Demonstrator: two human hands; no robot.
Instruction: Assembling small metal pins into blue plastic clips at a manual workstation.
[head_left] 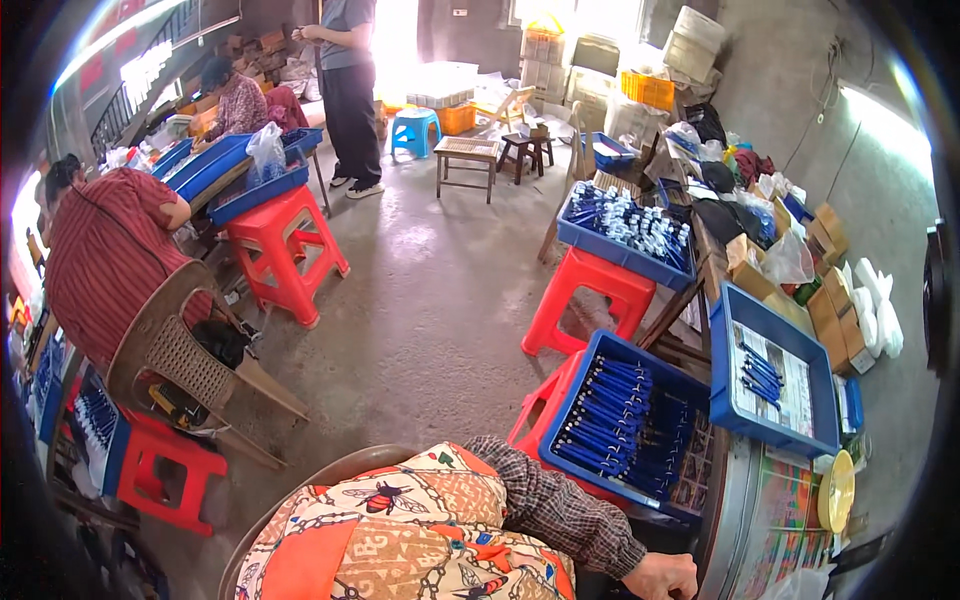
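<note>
My left hand (661, 576), in a dark checked sleeve (570, 510), is at the lower edge, beside the near table. Its fingers look curled in, and what they hold, if anything, is hidden. My right hand is out of the picture. A patterned cloth (400, 530) with bee and chain prints covers my body. Just beyond my forearm, a blue tray (583, 388) holds rows of dark blue, pen-like sticks (612, 410). On the table, another blue tray (722, 370) carries several similar sticks (762, 375) on printed paper.
Red stools (590, 300) support trays, including one of white-tipped blue pieces (630, 225). A yellow bowl (836, 490) stands on the right-hand table. Boxes and bags (830, 300) line the wall. At left, a person in red (120, 250) sits on a chair; other people are farther back.
</note>
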